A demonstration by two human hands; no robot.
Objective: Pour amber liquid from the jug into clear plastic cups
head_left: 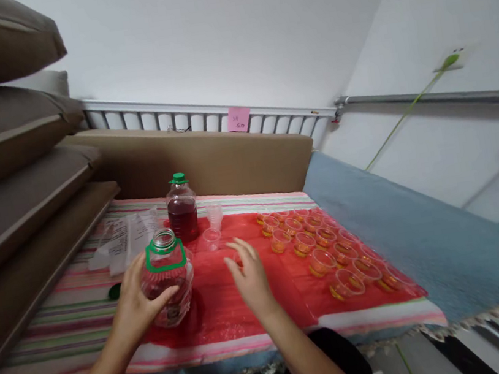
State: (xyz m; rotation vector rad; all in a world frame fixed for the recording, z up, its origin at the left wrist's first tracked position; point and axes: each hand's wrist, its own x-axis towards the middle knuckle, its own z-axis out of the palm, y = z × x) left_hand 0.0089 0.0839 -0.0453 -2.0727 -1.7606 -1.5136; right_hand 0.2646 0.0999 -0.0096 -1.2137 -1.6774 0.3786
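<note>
My left hand (137, 295) is wrapped round a clear plastic jug (173, 306) with a green handle, its thumb across the front and its other fingers partly hidden at the side. The jug stands upright on the red sheet (229, 307), its mouth uncapped. My right hand (250, 276) is open over the sheet, fingers apart. Part of a clear cup (238, 259) shows behind these fingers; whether they touch it is unclear. Beyond the jug are a stack of clear cups (214, 215) and a single clear cup (212, 238). A green cap (114, 291) lies left of the jug.
Several clear cups with amber contents (321, 260) stand in rows at the right. A second jug (183, 215), green-capped, holds dark red liquid at the back. Plastic bags (129, 241) lie at the left, near stacked brown cushions (15, 170). A brown panel (209, 162) borders the back.
</note>
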